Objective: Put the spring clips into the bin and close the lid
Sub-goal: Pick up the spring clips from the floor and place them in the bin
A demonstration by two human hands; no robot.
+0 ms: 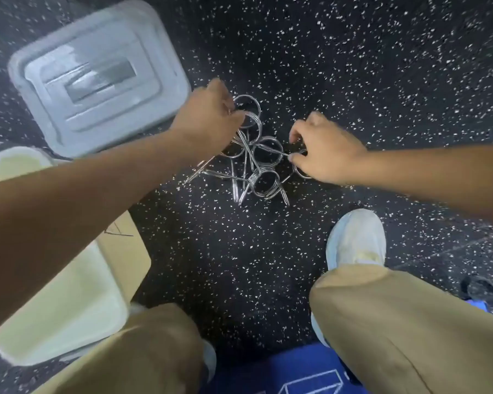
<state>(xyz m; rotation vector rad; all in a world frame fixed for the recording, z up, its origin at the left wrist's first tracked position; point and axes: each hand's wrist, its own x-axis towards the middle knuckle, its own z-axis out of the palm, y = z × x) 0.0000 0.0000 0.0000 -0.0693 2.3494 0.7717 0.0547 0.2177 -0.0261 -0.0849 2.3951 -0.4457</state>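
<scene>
Steel spring clips (254, 163) heaped on speckled floor (353, 66); left hand (208, 120), right hand (325, 155) each pinching one.

Black rubber floor (353, 66) flecked white, with a blue mat (282, 373) at its near edge.

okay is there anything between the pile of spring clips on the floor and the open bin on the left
Nothing visible blocks it. The spring clips lie on bare speckled floor; the open bin sits near-left, partly behind the left forearm. The grey lid lies farther back, off that path.
</scene>
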